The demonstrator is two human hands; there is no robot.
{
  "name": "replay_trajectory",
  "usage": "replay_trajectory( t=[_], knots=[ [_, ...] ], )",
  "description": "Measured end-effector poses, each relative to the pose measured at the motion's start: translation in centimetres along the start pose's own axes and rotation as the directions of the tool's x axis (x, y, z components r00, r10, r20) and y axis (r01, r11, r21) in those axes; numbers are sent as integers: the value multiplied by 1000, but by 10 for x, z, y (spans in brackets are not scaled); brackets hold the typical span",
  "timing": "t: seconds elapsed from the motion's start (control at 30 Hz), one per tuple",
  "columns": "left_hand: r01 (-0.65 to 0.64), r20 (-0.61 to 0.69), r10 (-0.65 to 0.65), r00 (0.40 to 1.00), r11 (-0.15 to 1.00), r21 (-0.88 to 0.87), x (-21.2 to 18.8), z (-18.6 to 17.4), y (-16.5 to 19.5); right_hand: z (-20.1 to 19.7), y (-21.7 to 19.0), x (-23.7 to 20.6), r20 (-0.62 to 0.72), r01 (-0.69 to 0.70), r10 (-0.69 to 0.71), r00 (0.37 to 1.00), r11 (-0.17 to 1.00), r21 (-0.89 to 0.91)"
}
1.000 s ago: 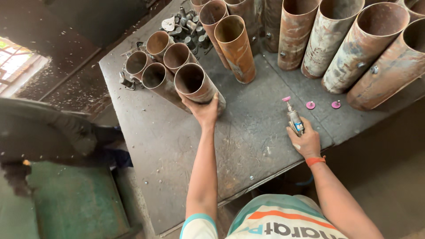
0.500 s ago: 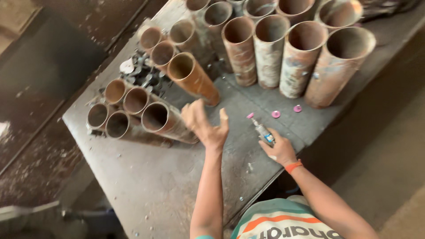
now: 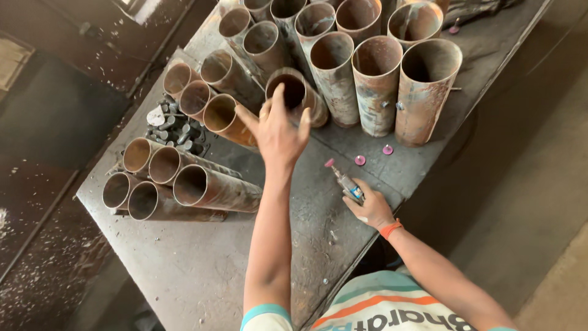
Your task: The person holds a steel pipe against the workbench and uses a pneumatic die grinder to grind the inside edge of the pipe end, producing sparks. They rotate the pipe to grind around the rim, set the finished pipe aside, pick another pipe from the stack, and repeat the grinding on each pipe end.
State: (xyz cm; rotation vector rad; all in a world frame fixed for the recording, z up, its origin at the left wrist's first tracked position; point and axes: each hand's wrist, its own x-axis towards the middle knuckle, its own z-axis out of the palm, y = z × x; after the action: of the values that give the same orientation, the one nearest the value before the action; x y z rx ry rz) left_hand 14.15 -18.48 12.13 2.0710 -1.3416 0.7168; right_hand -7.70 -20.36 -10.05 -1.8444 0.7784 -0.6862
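Note:
My left hand (image 3: 278, 132) reaches forward with fingers spread, its fingertips at the rim of a rusty steel pipe (image 3: 301, 93) that leans among other pipes; no firm grip shows. My right hand (image 3: 370, 208) rests on the metal table (image 3: 184, 270) and holds a small pencil-shaped grinding tool (image 3: 344, 179) with a pink tip pointing away from me. Two loose pink grinding bits (image 3: 359, 160) lie on the table just beyond the tool.
Several tall rusty pipes (image 3: 422, 92) stand upright at the back right. Several shorter pipes (image 3: 202, 187) lie stacked at the left, open ends toward me. A pile of grey bolts (image 3: 171, 129) sits between pipe groups. The table edge runs along the right.
My left hand left the lying pipes and moved up and forward to the leaning pipe. The view shifted; my right hand stayed on the table with the tool.

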Motion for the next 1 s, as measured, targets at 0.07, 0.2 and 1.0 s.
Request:
replay_trajectory(
  t=[0.07, 0.2, 1.0],
  knots=[
    [28, -99, -31, 995, 999, -37, -22, -12, -4, 0, 7, 3, -17, -11, 12, 1000, 1000, 27],
    [158, -105, -168, 980, 983, -92, -56, -11, -23, 2, 19, 6, -33, -101, 103, 994, 993, 63],
    [752, 513, -805, 297, 528, 395, -233, -20, 23, -2, 43, -7, -22, 62, -61, 998, 994, 89]
  ],
)
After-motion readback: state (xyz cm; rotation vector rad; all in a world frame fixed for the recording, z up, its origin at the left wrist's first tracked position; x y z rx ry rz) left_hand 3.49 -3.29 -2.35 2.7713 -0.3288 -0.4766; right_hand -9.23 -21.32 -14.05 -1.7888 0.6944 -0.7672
